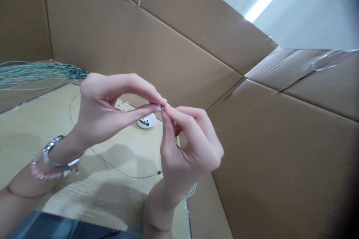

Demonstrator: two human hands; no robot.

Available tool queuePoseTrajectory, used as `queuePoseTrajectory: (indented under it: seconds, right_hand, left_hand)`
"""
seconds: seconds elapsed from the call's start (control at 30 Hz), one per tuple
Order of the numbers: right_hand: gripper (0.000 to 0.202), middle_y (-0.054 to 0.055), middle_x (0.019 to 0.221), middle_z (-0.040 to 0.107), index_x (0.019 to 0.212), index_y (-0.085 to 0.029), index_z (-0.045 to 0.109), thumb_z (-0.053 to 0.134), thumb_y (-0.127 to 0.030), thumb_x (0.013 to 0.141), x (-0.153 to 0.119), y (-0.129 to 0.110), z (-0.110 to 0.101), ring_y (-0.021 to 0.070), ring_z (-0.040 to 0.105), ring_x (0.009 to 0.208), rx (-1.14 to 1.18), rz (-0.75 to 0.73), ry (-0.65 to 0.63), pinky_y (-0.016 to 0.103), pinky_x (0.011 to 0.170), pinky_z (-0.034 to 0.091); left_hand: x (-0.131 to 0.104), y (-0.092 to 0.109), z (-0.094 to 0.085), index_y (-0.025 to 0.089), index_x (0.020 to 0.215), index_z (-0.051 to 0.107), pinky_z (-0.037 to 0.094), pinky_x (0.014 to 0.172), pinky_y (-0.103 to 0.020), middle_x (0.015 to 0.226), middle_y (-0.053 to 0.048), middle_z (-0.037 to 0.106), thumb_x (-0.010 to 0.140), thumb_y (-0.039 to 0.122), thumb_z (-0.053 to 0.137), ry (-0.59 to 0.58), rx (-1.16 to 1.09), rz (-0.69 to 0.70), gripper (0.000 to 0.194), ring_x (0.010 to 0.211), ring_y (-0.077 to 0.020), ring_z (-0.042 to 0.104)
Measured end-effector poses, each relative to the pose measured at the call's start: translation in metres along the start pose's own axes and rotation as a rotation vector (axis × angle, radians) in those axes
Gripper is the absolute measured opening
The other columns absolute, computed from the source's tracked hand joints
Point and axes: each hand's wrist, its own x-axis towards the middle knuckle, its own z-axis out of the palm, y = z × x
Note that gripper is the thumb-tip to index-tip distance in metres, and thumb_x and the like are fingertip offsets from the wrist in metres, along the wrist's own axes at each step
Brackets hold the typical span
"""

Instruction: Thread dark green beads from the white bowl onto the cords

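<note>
Both hands are raised in front of me, their fingertips meeting over a small dark piece [160, 107], like a tiny connector. Thumb and index finger of my left hand [112, 108] pinch it from the left. My right hand [190, 138] is closed on it from the right, its other fingers curled in. The fingertips cover most of the piece, so its exact kind is hard to make out. A thin wire [126, 174] loops below the hands, with a small black connector [159, 173] on it. Part of this wire runs up behind my right hand.
A white bowl [150, 120] with small black pieces stands behind the hands, more black bits scattered beyond it. A bundle of green and white wires [42, 73] lies at the left. Cardboard walls [179, 63] enclose the wooden tabletop [28, 130]. A coiled pale wire [192, 190] sits near my right wrist.
</note>
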Motion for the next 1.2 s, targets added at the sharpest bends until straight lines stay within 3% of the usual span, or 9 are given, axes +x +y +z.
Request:
queuePoseTrajectory:
  seconds: [0.33, 0.6, 0.67, 0.8, 0.87, 0.93, 1.0, 1.07, 1.2]
  right_hand:
    - [0.013, 0.000, 0.075, 0.062, 0.086, -0.019, 0.068, 0.066, -0.007, 0.081, -0.002, 0.005, 0.004, 0.0087, 0.058, 0.065, 0.034, 0.038, 0.022, 0.023, 0.057, 0.048]
    - [0.007, -0.002, 0.074, 0.064, 0.078, -0.019, 0.061, 0.061, -0.013, 0.081, 0.001, 0.009, 0.002, 0.0096, 0.056, 0.067, 0.033, 0.118, -0.127, 0.025, 0.061, 0.047]
    - [0.008, -0.001, 0.076, 0.065, 0.075, -0.019, 0.059, 0.060, -0.011, 0.076, 0.000, 0.015, -0.003, 0.0113, 0.058, 0.071, 0.018, 0.196, -0.251, 0.026, 0.063, 0.047]
    - [0.008, 0.000, 0.075, 0.068, 0.071, -0.020, 0.063, 0.062, -0.012, 0.069, -0.005, 0.032, -0.016, 0.0177, 0.062, 0.074, -0.149, 0.369, -0.890, 0.031, 0.065, 0.047]
    - [0.011, 0.002, 0.084, 0.071, 0.081, -0.021, 0.069, 0.065, -0.016, 0.072, -0.006, 0.040, -0.018, 0.0212, 0.065, 0.080, -0.170, 0.393, -1.060, 0.036, 0.070, 0.049]
    - [0.020, 0.003, 0.096, 0.072, 0.096, -0.021, 0.069, 0.067, -0.025, 0.077, -0.004, 0.043, -0.016, 0.0209, 0.066, 0.089, -0.048, 0.412, -0.954, 0.036, 0.077, 0.051]
    - [0.022, 0.001, 0.097, 0.072, 0.103, -0.021, 0.066, 0.064, -0.031, 0.082, -0.001, 0.040, -0.009, 0.0157, 0.067, 0.088, 0.129, 0.438, -0.727, 0.030, 0.077, 0.053]
    - [0.014, -0.001, 0.087, 0.072, 0.096, -0.021, 0.066, 0.062, -0.028, 0.085, 0.002, 0.036, 0.000, 0.0107, 0.067, 0.080, 0.255, 0.449, -0.568, 0.023, 0.072, 0.054]
    - [0.009, -0.003, 0.073, 0.068, 0.081, -0.019, 0.064, 0.059, -0.024, 0.088, -0.001, 0.029, 0.018, 0.0080, 0.067, 0.069, 0.372, 0.479, -0.414, 0.019, 0.064, 0.052]
  left_hand:
    - [0.004, -0.003, -0.008, 0.019, 0.076, 0.069, 0.048, 0.058, -0.018, 0.071, 0.005, 0.070, 0.078, 0.013, 0.071, -0.161, 0.209, 0.030, 0.007, 0.063, -0.0067, 0.062]
    - [0.006, -0.004, -0.007, 0.019, 0.071, 0.063, 0.045, 0.055, -0.019, 0.066, 0.006, 0.066, 0.081, 0.014, 0.065, -0.218, 0.365, 0.125, 0.011, 0.057, -0.0064, 0.058]
    - [0.006, -0.007, -0.008, 0.019, 0.071, 0.063, 0.045, 0.057, -0.019, 0.066, 0.006, 0.065, 0.081, 0.013, 0.065, -0.195, 0.386, 0.127, 0.011, 0.058, -0.0061, 0.057]
    - [0.009, -0.019, -0.015, 0.017, 0.072, 0.063, 0.046, 0.060, -0.017, 0.068, 0.004, 0.065, 0.081, 0.012, 0.064, -0.121, 0.399, 0.116, 0.010, 0.062, -0.0051, 0.056]
    - [0.010, -0.024, -0.017, 0.017, 0.073, 0.064, 0.047, 0.061, -0.017, 0.068, 0.004, 0.066, 0.081, 0.013, 0.064, -0.133, 0.384, 0.086, 0.010, 0.062, -0.0050, 0.056]
    - [0.010, -0.026, -0.017, 0.017, 0.072, 0.064, 0.048, 0.060, -0.017, 0.068, 0.004, 0.066, 0.082, 0.015, 0.064, -0.189, 0.376, 0.052, 0.010, 0.061, -0.0057, 0.057]
    - [0.010, -0.027, -0.015, 0.018, 0.071, 0.064, 0.049, 0.060, -0.016, 0.067, 0.004, 0.066, 0.082, 0.018, 0.063, -0.250, 0.372, 0.024, 0.011, 0.060, -0.0063, 0.058]
    - [0.009, -0.028, -0.012, 0.018, 0.072, 0.064, 0.050, 0.061, -0.016, 0.068, 0.005, 0.066, 0.083, 0.019, 0.063, -0.289, 0.356, -0.007, 0.011, 0.060, -0.0063, 0.059]
    - [0.008, -0.034, -0.009, 0.017, 0.075, 0.065, 0.052, 0.062, -0.015, 0.070, 0.004, 0.067, 0.084, 0.022, 0.063, -0.287, 0.278, -0.089, 0.011, 0.063, -0.0066, 0.061]
